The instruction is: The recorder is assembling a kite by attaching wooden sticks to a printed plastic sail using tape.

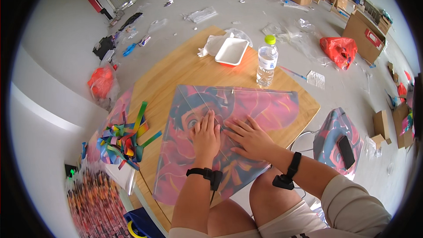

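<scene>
Pink-and-purple printed sheet [271, 108], thin and slack-looking, is laid on the wooden table [158, 77] in front of the lap, its near side reaching toward the knees; whether it overhangs there cannot be told. Thin rods run across it, one along the far edge.

Left hand [206, 135]: laid palm-down on the sheet, fingers straight and close together, nothing seen gripped. Right hand [250, 139]: also palm-down, just beside the left, fingers fanned; nothing seen gripped. Anything pinned under either palm is hidden.

For good handling, pressure should probably be kept light and even, as the rods look slender and could be bowed or popped out of line. Best held down by one hand while material is smoothed outward by the other, along the rods rather than across them. Creases are better checked at the corners, where lifting seems likeliest.

Bottle [266, 64] stands upright just past the far edge; it could be knocked by a wide sweep. White tray [232, 51] is farther off. Ribbon bundle [124, 143] lies left of the sheet; loose strips should be kept from being trapped underneath.
</scene>
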{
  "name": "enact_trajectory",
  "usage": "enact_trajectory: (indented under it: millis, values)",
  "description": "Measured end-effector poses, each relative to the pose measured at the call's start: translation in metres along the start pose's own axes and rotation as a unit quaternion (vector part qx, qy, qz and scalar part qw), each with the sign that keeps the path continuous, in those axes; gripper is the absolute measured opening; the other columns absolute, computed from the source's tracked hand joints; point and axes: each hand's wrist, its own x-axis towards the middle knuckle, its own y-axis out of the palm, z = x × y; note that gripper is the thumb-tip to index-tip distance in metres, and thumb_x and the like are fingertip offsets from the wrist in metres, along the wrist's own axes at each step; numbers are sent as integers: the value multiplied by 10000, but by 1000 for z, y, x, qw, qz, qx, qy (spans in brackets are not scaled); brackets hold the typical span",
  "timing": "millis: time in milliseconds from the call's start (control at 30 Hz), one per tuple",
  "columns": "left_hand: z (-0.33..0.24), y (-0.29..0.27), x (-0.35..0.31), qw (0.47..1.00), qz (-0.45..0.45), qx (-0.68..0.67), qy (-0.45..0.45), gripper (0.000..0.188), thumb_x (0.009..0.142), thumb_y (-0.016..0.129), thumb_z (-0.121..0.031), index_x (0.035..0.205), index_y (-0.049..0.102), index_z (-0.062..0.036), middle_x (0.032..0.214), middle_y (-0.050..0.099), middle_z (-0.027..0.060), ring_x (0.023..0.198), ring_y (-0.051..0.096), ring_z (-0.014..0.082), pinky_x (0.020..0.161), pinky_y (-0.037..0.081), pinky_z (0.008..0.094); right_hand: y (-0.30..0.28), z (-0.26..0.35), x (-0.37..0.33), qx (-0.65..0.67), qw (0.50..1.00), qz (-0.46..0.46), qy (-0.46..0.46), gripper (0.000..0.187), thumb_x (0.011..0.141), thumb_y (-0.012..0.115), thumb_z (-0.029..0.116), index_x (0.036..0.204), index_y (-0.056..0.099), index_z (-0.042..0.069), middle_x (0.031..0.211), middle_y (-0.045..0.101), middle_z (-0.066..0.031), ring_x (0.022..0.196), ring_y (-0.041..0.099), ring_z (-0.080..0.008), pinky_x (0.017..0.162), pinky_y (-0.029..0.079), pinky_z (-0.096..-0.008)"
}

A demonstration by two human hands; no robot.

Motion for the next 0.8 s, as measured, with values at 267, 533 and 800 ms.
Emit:
enact_trajectory:
  millis: [267, 533, 800]
  values:
    - [-7, -2, 6, 999, 44, 11, 9, 520, 1061, 522, -332, 1541, 509, -130, 1629, 451, -4, 1396, 460, 267, 1156, 289, 480, 7, -10, -7, 12, 1000, -13, 3, 662, 971, 646, 435, 1538, 486, 134, 1617, 444, -71, 1519, 381, -288, 1264, 207, -592]
    - [15, -22, -9, 974, -116, -193, -12, 517, 1050, 548, -217, 1542, 485, -69, 1633, 396, 213, 1450, 426, 409, 1163, 362, 517, -42, 24, -78, 146, 988, 0, 54, 512, 950, 709, 259, 1430, 580, 137, 1409, 619, -84, 1305, 588, -310, 1096, 449, -500]
    - [-27, -147, -174, 891, 45, -397, -214, 287, 1073, 597, -157, 1323, 612, -16, 1356, 634, 115, 1078, 638, 153, 922, 512, 301, -143, 80, -214, 333, 911, 125, 208, 264, 987, 667, 321, 1214, 713, 192, 992, 743, -85, 845, 718, -303, 751, 572, -401]
